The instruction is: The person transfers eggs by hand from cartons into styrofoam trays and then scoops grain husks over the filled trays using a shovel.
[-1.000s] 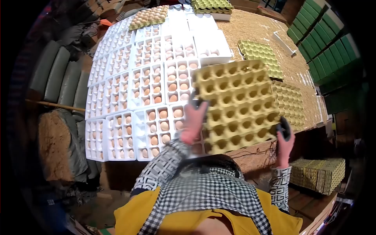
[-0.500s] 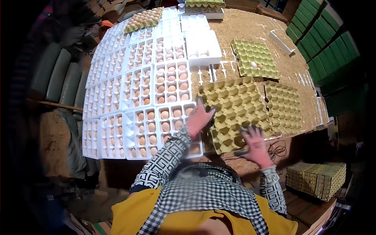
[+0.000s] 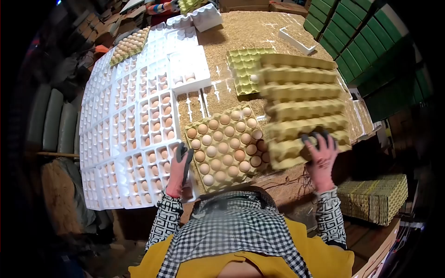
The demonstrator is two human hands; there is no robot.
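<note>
Egg tray (image 3: 227, 182) was flat on the table (image 3: 211, 46) in front of the person, just right of the white foam trays (image 3: 121, 173). Long axis ran left to right, right end swung a bit away from the body — six cells along, five deep. Eggs (image 3: 223, 148) filled the cells in view; right end sat partly behind the empty tray (image 3: 306, 111).

Empty tray was at the right, overlapping that end in view. Its long axis ran front to back, nearly square to the egg tray's, far end leaning slightly left; ridges ran side to side. Blurred, so exact tilt was unclear.

Right hand (image 3: 321, 157) was clamped on the empty tray's near edge, fingers over the upper face, thumb not readable. Left hand (image 3: 181, 167) was at the egg tray's left edge, fingers pointing away from the body — couldn't tell if it touched or gripped. Hands were well apart, one either side of the egg tray.

Behind: green tray (image 3: 241, 74) with a white egg (image 3: 253, 78) in it. Lower right: tray stack (image 3: 371, 199).
</note>
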